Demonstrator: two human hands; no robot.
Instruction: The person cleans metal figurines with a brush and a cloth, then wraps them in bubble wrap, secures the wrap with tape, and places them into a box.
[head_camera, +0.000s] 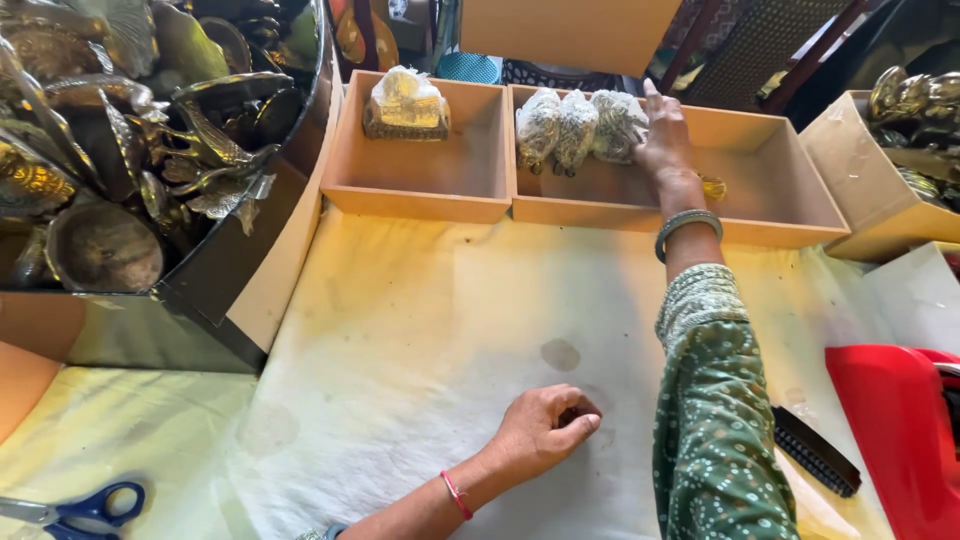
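The right hand (664, 140) reaches forward, arm fully stretched, into the right-hand wooden tray (790, 215); its fingers are open and flat, pressed against the rightmost of three wrapped bundles (578, 128) that stand side by side along the tray's back left corner. It is not gripping anything; it rests on the wrapping as if steadying the bundle in line. The bundles are small objects sealed in clear, crinkled plastic, touching one another. A grey bangle sits on that wrist, above a green patterned sleeve. The rest of this tray is bare wood, apart from a small yellowish glint just beside the wrist that is too small to make out. Just beside it on the left is a second wooden tray (420, 195), with one wrapped golden piece (405, 103) against its back wall. The left hand (545, 428) lies near the viewer on the stained white cloth (420, 340) that covers the table, curled into a loose fist; whether it holds something small inside cannot be told. A red thread circles its wrist. At far left a large dark bin (215, 265) is heaped with unwrapped brass figures (120, 150), birds and bowls among them, and more brass pieces sit in a box (870, 190) at far right. Blue-handled scissors (85, 510) lie at the bottom left; a dark brush (815, 452) and a red plastic object (890, 430) lie at the bottom right. As things lie, four pieces are wrapped and set in trays, while many brass pieces remain bare.
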